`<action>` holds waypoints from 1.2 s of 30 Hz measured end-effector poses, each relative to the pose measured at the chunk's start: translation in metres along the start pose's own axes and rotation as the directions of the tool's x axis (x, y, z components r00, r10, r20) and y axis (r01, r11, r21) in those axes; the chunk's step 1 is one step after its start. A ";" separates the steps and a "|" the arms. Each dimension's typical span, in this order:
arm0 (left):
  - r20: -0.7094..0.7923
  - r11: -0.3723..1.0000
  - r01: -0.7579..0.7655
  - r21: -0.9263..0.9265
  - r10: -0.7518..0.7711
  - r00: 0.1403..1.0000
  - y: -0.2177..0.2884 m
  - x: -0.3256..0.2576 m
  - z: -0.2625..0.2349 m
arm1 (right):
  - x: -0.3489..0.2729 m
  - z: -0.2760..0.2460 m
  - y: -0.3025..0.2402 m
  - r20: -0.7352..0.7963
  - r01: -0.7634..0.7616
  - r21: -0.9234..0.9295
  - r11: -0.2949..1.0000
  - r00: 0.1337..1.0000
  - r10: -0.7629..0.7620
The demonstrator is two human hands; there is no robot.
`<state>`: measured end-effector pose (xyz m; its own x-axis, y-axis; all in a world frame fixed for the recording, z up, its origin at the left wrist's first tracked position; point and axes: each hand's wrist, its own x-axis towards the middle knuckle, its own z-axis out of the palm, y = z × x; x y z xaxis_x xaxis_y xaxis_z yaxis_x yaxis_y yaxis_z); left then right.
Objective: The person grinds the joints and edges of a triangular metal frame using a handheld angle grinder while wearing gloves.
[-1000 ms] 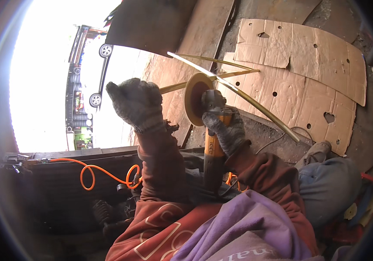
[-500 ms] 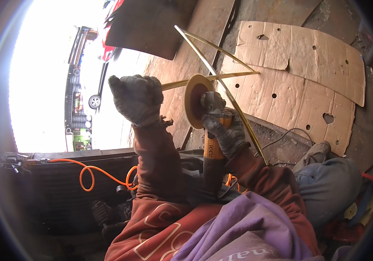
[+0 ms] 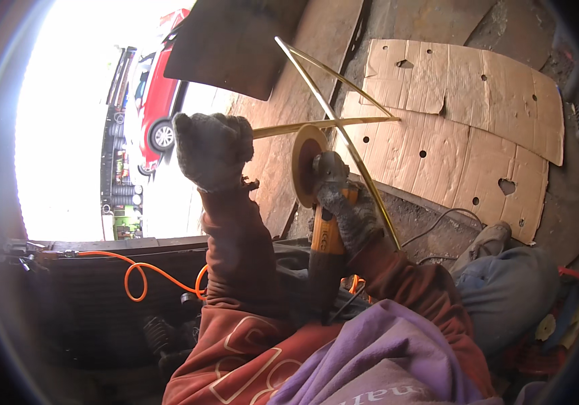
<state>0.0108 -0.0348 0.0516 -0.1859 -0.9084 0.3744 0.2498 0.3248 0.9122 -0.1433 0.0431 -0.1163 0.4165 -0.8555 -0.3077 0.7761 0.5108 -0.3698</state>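
My left hand (image 3: 215,152), in a grey knit glove, is closed around the end of a gold-coloured metal frame (image 3: 363,165) of thin crossing bars. The bar runs rightward out of my fist, and the frame's far tip points away from me. My right hand (image 3: 355,212), gloved as well, wraps the front of a yellow-and-black angle grinder (image 3: 327,239) held upright near my lap. Its tan disc (image 3: 308,162) faces left, beside the gripped bar. Whether the disc touches the metal cannot be told. One long bar passes just right of the grinder head.
Cardboard sheets (image 3: 451,148) with holes lie on the floor at the right. A dark metal plate (image 3: 235,47) is at the top. An orange hose (image 3: 134,263) curls at the left, and a thin cable (image 3: 438,219) runs near my shoe. Outside is a red car (image 3: 161,108).
The red car outside has come further into view. My hands, the frame and the grinder keep nearly the same places, with the grinder head slightly lower and the grinder tilted a little differently.
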 end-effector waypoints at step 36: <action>-0.404 0.998 -0.068 0.007 0.065 0.913 -0.010 -0.005 0.017 | 0.009 0.004 -0.017 -0.089 -0.061 0.008 0.998 0.994 0.061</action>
<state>-0.0075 -0.0292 0.0432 0.2301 -0.9143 0.3334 0.2552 0.3873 0.8860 -0.1505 0.0265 -0.1096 0.4198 -0.8116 -0.4062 0.7528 0.5614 -0.3437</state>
